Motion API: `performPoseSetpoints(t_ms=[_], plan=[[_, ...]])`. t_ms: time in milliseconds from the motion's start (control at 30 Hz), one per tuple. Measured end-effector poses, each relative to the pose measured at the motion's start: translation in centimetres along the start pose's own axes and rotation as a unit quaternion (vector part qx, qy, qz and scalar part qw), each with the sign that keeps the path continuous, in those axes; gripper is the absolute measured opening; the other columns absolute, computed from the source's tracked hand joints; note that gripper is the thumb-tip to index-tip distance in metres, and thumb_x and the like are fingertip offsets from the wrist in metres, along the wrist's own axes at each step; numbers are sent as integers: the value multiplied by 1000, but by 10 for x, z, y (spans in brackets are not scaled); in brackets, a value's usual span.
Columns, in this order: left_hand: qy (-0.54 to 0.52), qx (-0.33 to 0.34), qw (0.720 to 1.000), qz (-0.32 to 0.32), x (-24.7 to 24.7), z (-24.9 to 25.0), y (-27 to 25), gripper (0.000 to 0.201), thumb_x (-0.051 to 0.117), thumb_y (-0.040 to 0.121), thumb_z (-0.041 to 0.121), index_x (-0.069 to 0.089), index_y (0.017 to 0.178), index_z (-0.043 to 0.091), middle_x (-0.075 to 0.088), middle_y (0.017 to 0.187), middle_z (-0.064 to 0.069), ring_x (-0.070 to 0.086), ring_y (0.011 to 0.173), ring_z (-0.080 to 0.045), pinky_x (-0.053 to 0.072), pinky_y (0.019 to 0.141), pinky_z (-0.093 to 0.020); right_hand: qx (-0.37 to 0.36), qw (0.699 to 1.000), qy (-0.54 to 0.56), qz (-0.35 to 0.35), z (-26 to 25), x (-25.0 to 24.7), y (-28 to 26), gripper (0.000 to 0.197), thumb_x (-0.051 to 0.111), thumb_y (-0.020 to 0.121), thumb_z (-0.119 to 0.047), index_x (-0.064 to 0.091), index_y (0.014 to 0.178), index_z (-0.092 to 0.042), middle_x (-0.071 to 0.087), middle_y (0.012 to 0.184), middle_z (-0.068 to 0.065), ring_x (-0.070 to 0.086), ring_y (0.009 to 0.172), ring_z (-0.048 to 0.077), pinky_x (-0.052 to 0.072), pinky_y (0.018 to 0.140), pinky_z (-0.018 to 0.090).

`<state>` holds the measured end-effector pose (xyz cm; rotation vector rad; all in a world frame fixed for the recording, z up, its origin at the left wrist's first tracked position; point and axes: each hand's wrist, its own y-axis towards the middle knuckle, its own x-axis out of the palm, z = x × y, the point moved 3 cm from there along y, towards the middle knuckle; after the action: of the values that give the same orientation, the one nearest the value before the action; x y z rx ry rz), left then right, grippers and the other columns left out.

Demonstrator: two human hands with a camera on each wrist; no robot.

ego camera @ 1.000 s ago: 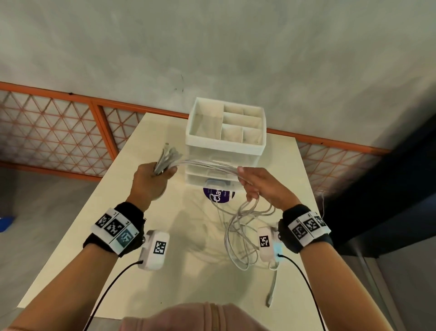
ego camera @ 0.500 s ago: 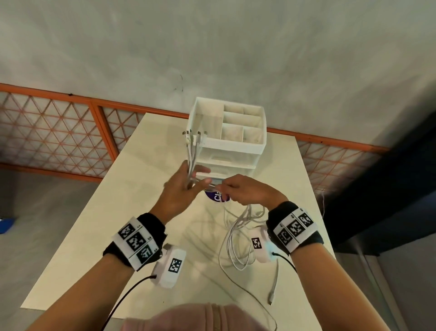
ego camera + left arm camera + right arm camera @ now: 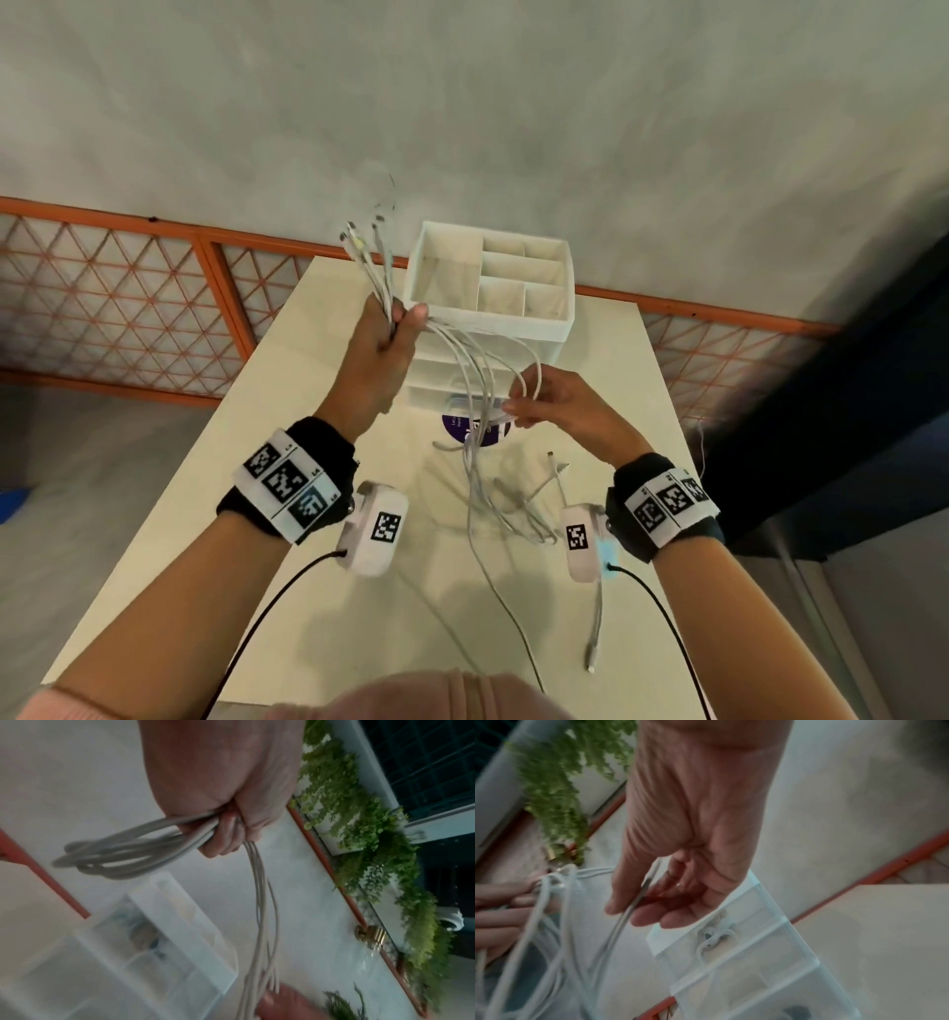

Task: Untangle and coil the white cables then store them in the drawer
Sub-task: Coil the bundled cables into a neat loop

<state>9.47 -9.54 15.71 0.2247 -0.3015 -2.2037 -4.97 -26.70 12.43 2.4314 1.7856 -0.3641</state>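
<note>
My left hand [image 3: 390, 334] grips a bunch of white cables [image 3: 477, 360] in a fist, held up beside the left corner of the white drawer unit [image 3: 560, 329]. Their plug ends [image 3: 359, 241] stick up above the fist. The strands arc down to my right hand [image 3: 518, 411], which pinches them between thumb and fingers in front of the drawers. Below it the cables trail in loose loops [image 3: 513, 509] on the table. In the left wrist view the fist [image 3: 231, 825] holds folded cable loops [image 3: 128, 852]. In the right wrist view the fingers [image 3: 628, 912] pinch one strand [image 3: 613, 933].
The drawer unit carries an open divided tray on top and stands at the far middle of the cream table [image 3: 257, 462]. A round purple label [image 3: 457, 426] lies before it. One loose cable end [image 3: 593, 647] lies near the front right edge. An orange lattice railing [image 3: 128, 288] runs behind.
My left hand has lifted the bunch up and away to the left, so the plug ends point higher. The hands, together half a second ago, are apart again, strands stretched between them.
</note>
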Motion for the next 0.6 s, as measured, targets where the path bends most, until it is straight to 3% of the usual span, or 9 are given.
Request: performPoseSetpoints(t_ms=[100,167,233,300,400,500,600], plan=[[5,15,1000,5,1,8,11,28,48,97,27,29,77,24,24,58,6,24,38,-2,23,45,-23,-24,995,101,12,4,-1,-1,2,52,95,-11,52,95,-9,68,93,11,67,94,21,52,82,32],[2,15,1000,3,9,10,14,28,48,98,26,29,77,23,23,61,4,26,38,-1,22,49,-26,-27,988,152,-8,1,7,1,10,40,101,-14,48,106,-9,65,110,23,65,108,31,54,87,39],[-8,19,1000,2,16,14,18,29,48,96,30,29,76,23,22,61,4,25,38,-1,21,49,-27,-28,988,149,-40,-3,20,1,24,31,103,-15,44,121,-4,64,117,25,63,111,35,54,91,43],[-22,30,999,9,18,22,23,28,48,93,33,30,74,23,21,60,5,25,37,-1,21,48,-27,-31,993,90,-77,-2,30,1,25,31,103,-9,44,124,-3,67,111,19,67,101,29,55,89,40],[-47,43,998,25,16,30,31,30,49,94,31,30,72,22,24,53,12,23,36,-1,24,42,-19,-19,993,-2,-112,1,35,3,24,37,99,-1,54,113,-11,66,92,13,67,80,18,54,75,25],[-94,32,992,71,8,30,36,31,49,96,27,29,72,23,22,55,8,20,37,-2,22,37,-15,6,993,-76,-93,0,26,-1,26,35,103,-20,60,104,-15,62,75,9,58,67,15,44,65,13],[-100,17,990,102,2,27,38,30,50,95,28,30,72,24,21,61,2,20,38,-2,22,37,-14,29,990,-103,-95,7,19,-8,41,28,103,-35,63,105,-14,58,64,3,51,65,15,40,73,17]])
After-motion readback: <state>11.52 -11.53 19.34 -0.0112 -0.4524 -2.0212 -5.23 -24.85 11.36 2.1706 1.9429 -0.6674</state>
